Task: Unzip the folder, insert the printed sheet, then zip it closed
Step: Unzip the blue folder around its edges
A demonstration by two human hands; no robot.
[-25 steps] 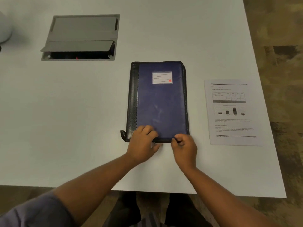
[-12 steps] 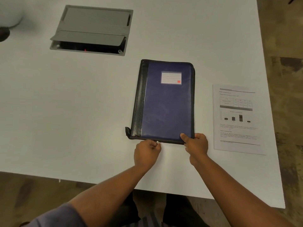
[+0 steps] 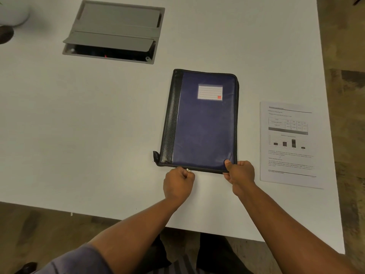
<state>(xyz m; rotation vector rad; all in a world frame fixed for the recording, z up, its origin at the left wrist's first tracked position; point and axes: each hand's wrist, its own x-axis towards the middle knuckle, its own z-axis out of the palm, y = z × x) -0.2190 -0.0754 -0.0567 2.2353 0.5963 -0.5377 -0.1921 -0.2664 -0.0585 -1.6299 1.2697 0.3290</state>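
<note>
A dark blue zip folder with a black spine and a white label lies flat on the white table, its cover down. My left hand is at the folder's near edge, fingers pinched on the small metal zipper pull. My right hand grips the folder's near right corner, thumb on top of the cover. The printed sheet, with a table and a bar chart, lies flat to the right of the folder, untouched.
A grey cable hatch with its flap half raised is set into the table at the back left. A white rounded object sits at the far left corner. The table's near edge is just below my forearms; brown floor lies to the right.
My left hand came off the cover and pinched the zipper pull at the near edge. My right hand shifted right to grip the near right corner.
</note>
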